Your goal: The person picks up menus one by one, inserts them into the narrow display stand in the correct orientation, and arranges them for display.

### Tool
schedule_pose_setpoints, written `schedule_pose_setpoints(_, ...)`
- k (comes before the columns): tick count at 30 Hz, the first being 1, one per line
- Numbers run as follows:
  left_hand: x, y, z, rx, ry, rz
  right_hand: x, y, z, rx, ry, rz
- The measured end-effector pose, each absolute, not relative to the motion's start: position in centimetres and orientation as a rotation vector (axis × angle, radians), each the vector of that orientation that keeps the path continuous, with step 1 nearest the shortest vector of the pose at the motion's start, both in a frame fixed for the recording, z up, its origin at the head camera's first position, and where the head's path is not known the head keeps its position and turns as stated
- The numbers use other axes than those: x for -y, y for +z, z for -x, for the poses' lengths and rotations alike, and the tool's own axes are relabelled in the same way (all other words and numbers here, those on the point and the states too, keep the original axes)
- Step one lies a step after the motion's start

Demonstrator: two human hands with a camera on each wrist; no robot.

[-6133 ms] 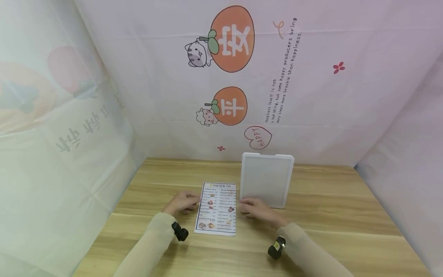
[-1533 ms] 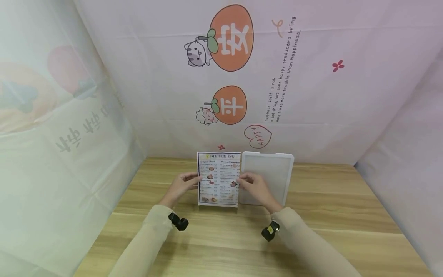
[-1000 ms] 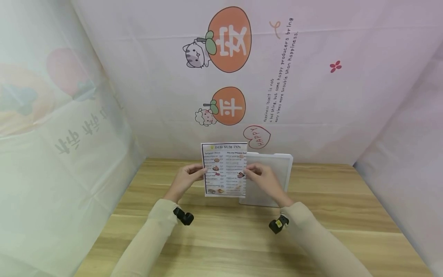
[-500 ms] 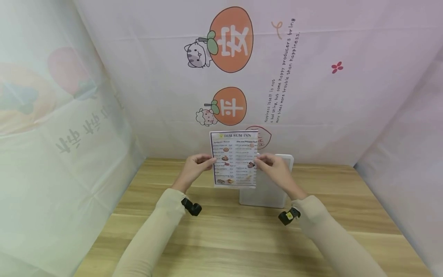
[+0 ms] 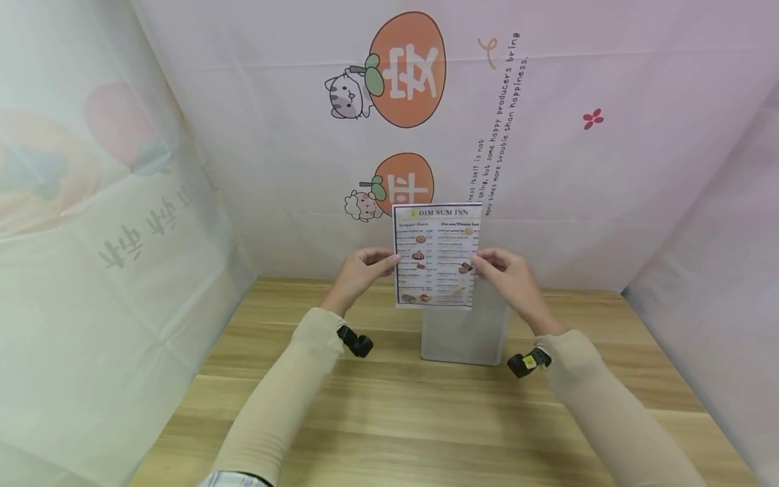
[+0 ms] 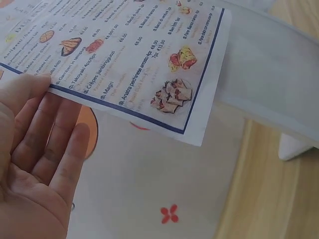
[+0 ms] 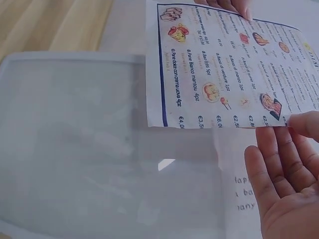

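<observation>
Between both hands, a printed menu sheet (image 5: 435, 257) headed "DIM SUM INN" is held up in the air. My left hand (image 5: 362, 272) pinches its left edge between thumb and fingers. At the opposite edge, my right hand (image 5: 508, 281) pinches the paper the same way. Behind and below the sheet stands a white-framed panel (image 5: 464, 338) with a clear, glossy face, upright on the table. The paper covers the panel's upper part in the head view. In the right wrist view the panel (image 7: 75, 144) fills the left side, apart from the menu's lower edge.
A wood-grain table (image 5: 389, 419) lies under the arms. Behind it hangs a pale cloth backdrop (image 5: 548, 169) with printed oranges and lettering, and similar cloth covers both sides. A small white foot (image 6: 294, 147) shows beneath the panel in the left wrist view.
The menu sheet lay on the table left of the panel at first. Both hands have lifted it upright, then raised it and moved it right, in front of the panel's top.
</observation>
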State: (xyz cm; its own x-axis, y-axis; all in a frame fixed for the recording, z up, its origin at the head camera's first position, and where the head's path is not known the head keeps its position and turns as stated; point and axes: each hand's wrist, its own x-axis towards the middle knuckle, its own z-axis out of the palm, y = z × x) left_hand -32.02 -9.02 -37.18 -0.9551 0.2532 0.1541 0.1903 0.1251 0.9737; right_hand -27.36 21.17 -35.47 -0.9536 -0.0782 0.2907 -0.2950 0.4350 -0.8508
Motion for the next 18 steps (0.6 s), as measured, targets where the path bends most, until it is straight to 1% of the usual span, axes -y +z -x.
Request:
schedule_pose_setpoints(13,6.3,-34.9,32.9,-2.301,2.016,-0.581,-23.2,-33.4,27.7,2.442,1.514,-0.226)
schedule_pose_setpoints(18,5.3,-33.9,33.4,-2.297,2.017,-0.581,-24.0,-32.7,28.1,2.421,1.538,-0.182)
